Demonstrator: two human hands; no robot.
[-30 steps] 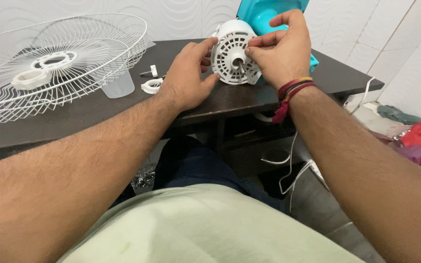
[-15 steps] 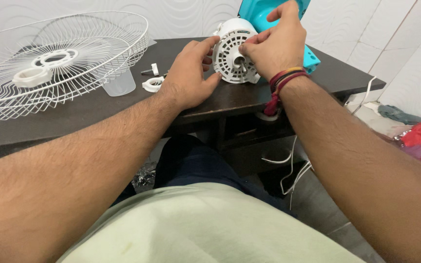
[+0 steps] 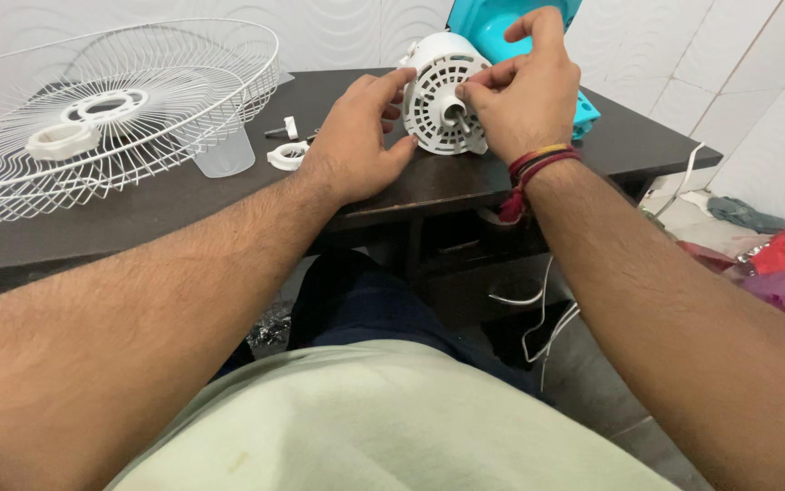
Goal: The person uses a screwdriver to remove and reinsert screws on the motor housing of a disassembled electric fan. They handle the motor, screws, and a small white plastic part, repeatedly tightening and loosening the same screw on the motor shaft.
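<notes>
Right hand [image 3: 524, 91] has shifted on the white fan motor housing [image 3: 442, 95]: fingertips previously at the housing's upper rim now pinch at the central shaft on its vented face. Left hand [image 3: 356, 136] has opened slightly, fingers spread beside the housing, palm resting on the dark table [image 3: 183, 200]

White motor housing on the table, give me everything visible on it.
The white motor housing looks like moulded plastic: a round, drum-shaped shell whose face is pierced by rings of vent slots, with a short shaft sticking out of its centre toward the camera. It stands on edge near the front of the dark table, with a teal part directly behind it. The left hand steadies its left side; the right hand pinches at the shaft with its fingertips.
</notes>
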